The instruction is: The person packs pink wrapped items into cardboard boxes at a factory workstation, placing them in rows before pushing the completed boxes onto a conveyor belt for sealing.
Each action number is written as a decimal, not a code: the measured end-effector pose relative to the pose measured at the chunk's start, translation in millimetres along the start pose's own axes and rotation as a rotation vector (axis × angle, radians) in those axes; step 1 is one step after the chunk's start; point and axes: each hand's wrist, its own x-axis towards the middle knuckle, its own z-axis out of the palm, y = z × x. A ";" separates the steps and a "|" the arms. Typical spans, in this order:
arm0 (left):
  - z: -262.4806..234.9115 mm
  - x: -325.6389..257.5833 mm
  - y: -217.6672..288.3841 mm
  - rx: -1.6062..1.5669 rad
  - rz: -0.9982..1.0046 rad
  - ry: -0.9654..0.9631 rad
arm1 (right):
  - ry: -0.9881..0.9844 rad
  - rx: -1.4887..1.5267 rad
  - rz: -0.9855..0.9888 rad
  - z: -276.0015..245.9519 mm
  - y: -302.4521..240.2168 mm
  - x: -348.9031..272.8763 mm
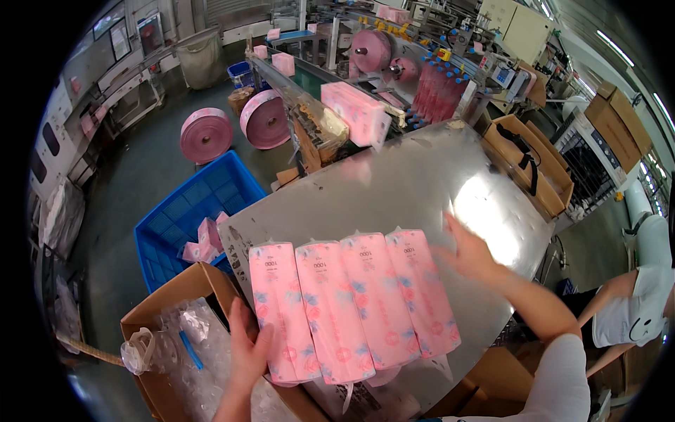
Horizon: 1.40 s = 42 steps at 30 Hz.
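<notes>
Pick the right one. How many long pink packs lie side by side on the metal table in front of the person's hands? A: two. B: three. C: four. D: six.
C: four long pink packs lie in a row on the metal table, with the left hand at the leftmost pack's edge and the right hand beside the rightmost.
</notes>
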 end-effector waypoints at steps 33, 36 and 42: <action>58.7 44.3 -7.7 -0.412 -0.694 -0.669 | 0.003 1.027 0.847 3.7 93.9 -209.5; 85.8 20.7 46.0 -0.433 -0.441 -0.745 | 0.351 0.890 0.871 -31.2 111.4 -295.7; 167.3 -83.7 101.9 -0.308 -0.157 -1.101 | 0.617 1.421 0.723 -118.0 67.6 -545.2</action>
